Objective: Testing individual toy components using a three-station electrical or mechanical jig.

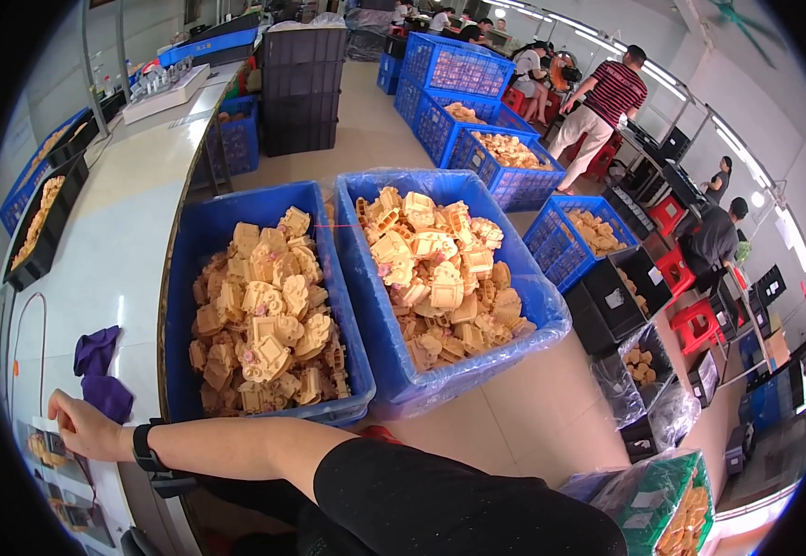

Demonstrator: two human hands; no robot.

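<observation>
My right arm, in a black short sleeve with a dark watch (148, 454) at the wrist, reaches across to the white worktable (115, 241) at the left. There my right hand (88, 428) has its fingers bent downward, closed at the edge of a small grey and dark fixture. A small beige piece (43, 448) sits at that fixture, partly lost at the dark rim. What the fingertips grip cannot be made out. A crumpled purple cloth (106, 397) lies just beyond the hand. My left hand is out of view.
Two blue crates, one on the left (173, 324) and one lined with plastic (551, 320), stand beside the table, heaped with beige molded parts. Stacked dark crates (303, 93) and blue baskets (458, 65) are behind. A green crate (644, 500) sits lower right. A person in a striped shirt (616, 88) stands farther off.
</observation>
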